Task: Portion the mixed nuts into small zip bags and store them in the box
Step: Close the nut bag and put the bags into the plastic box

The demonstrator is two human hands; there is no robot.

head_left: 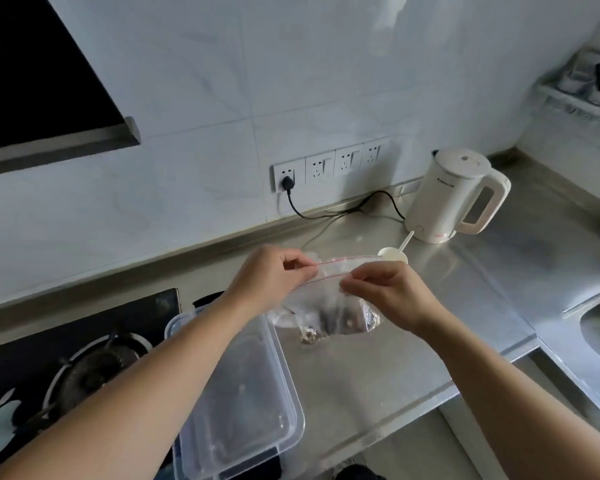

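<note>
A: Where's the small clear zip bag with the red seal line [329, 282]?

B: Held above the steel counter [413, 358]; left hand [269, 275] and right hand [385, 289] pinch its mouth, which runs left to right.

A: And the clear rectangular plastic box [243, 393]?

B: Below, nearer the left hand.

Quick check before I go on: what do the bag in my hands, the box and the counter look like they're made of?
Bag: thin clear plastic film, crinkly, with red zip lines along the mouth.
Box: clear, stiffer plastic; the rim holds its shape.
Counter: likely stainless steel, with a brushed grey sheen and soft reflections.
</note>
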